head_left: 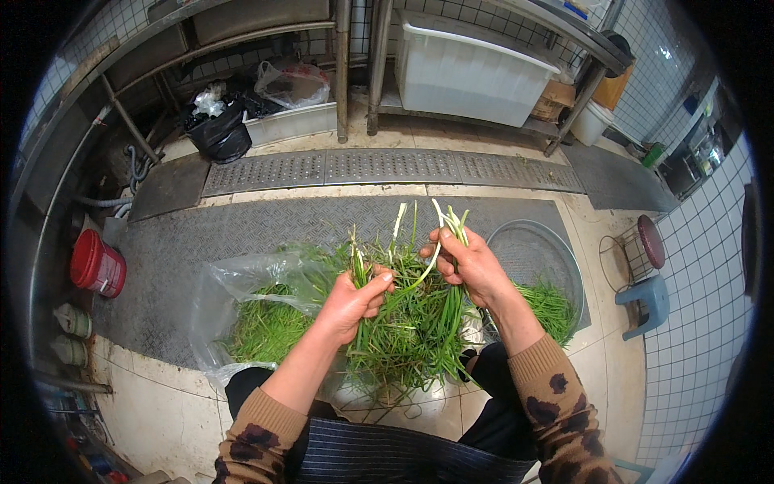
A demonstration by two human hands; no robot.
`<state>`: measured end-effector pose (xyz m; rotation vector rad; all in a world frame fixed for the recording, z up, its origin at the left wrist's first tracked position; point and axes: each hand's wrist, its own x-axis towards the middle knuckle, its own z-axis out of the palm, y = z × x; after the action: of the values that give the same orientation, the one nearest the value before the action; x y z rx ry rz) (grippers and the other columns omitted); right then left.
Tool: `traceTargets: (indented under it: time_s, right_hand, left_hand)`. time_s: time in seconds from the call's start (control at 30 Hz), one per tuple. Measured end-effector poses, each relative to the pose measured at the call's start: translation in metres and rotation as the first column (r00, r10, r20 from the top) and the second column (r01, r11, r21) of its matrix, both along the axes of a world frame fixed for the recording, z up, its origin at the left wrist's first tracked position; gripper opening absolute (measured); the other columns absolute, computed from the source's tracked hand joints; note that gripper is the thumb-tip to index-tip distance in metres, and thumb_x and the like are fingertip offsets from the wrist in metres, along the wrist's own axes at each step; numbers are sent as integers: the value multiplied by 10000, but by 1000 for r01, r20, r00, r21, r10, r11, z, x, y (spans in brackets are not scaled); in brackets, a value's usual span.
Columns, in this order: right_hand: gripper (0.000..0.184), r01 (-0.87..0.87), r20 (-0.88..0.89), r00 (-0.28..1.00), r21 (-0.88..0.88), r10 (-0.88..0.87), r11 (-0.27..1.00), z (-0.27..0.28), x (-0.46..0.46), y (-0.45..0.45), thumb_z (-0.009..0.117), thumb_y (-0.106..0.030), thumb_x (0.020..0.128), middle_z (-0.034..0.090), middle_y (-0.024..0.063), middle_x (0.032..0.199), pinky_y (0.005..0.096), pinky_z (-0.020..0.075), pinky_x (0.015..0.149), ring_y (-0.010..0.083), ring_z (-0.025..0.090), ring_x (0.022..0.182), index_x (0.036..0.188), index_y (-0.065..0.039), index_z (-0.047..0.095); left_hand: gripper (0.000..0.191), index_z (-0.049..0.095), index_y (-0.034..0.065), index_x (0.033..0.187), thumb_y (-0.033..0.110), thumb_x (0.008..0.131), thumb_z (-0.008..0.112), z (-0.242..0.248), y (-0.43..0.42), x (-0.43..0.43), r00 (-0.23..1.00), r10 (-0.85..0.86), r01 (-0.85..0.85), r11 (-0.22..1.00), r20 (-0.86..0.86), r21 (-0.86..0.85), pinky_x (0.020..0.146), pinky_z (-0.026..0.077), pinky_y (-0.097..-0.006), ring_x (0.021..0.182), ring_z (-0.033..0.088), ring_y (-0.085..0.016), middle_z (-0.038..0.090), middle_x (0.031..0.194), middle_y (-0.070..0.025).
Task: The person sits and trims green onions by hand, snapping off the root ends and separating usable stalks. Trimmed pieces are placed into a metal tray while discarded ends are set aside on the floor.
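My left hand (363, 296) is closed around a small bunch of green stalks (358, 260), some brownish at the tips. My right hand (456, 263) grips a bunch of chives or similar greens (452, 308), its white stem ends pointing up and its leaves hanging below. One long stalk curves from the right bunch toward my left hand. Beneath both hands lies a loose heap of greens (393, 351). On the left, a clear plastic bag (208, 302) holds more greens (266, 333). A round mesh sieve (526, 242) at the right has greens (547, 308) in its near part.
A red bucket (100, 263) stands at far left. A blue plastic stool (647, 305) and a round-seated stool (650, 242) are at right. Beyond the grey mat (181, 242) runs a perforated metal drain cover (387, 167), with a black-bagged bin (217, 133) and a large white tub (471, 72) behind.
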<state>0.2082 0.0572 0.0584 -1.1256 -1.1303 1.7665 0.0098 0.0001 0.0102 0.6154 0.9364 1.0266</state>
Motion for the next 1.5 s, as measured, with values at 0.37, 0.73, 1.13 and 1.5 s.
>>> traceTargets:
  time_s: [0.37,0.73,1.13,1.5]
  right_hand:
    - [137,-126,154,981,52,117,991,-13,-14,-15,577,-164,899,453,-51,606,180,262,400,26,374,472,957,-41,554]
    - [161,-35,126,992,31,31,999,-10,-16,-13,516,-155,931,444,-50,607,185,242,388,23,339,458,1003,-16,557]
    - [156,230,-96,970,51,-225,972,-6,20,16,487,-130,929,514,25,781,180,244,384,24,323,476,999,4,523]
    - [142,1,300,952,189,-59,982,-15,-16,-12,554,-143,904,488,-46,662,198,294,409,29,388,501,986,-28,572]
  left_hand:
    - [162,528,55,1010,143,887,586,1,0,0,973,28,-20,999,229,-36,434,297,-170,562,398,-53,564,847,-49]
    - [223,557,29,1067,153,885,593,16,0,-8,999,-29,29,1000,43,-2,420,267,-169,504,352,-27,559,785,-19]
    - [247,551,6,1073,169,890,585,10,3,-23,997,-59,62,997,59,-55,400,229,-163,471,322,-11,555,769,-9]
    - [220,620,87,955,253,824,681,10,6,-2,982,135,-128,990,-133,62,400,260,-183,460,354,-18,485,611,75]
